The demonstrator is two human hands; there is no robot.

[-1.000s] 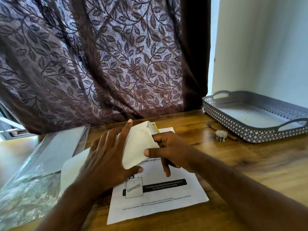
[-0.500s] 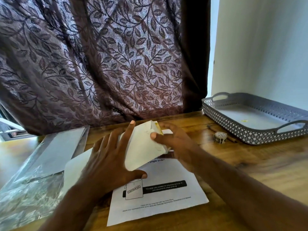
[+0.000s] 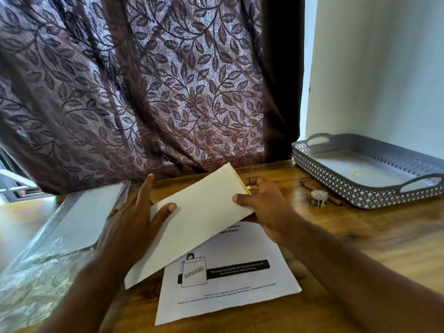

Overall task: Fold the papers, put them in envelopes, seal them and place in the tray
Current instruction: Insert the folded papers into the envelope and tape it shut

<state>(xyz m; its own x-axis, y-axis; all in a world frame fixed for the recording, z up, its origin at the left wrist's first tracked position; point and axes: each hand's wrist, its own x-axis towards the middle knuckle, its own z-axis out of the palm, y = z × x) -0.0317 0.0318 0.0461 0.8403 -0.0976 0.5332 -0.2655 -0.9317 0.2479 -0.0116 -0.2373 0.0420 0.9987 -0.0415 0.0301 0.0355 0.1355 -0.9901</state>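
Note:
A cream envelope (image 3: 192,224) is held slanted above the wooden table, its far end raised toward the curtain. My left hand (image 3: 134,227) holds its left part, thumb on top and fingers behind. My right hand (image 3: 262,205) pinches its right end, thumb on the face and fingers curled behind. A printed white paper (image 3: 230,284) lies flat on the table beneath the envelope. The grey perforated tray (image 3: 336,188) stands at the right by the wall; its floor shows only a small yellow speck.
A clear plastic pack (image 3: 60,231) with envelopes inside lies at the left. A small round roll of tape (image 3: 318,197) and a pencil (image 3: 322,195) sit in front of the tray. A leaf-patterned curtain (image 3: 144,92) hangs behind the table.
The envelope has swung from steeply tilted to a flatter slant, showing its full length. My right hand moved from the envelope's front to its right end. My left thumb now lies on top.

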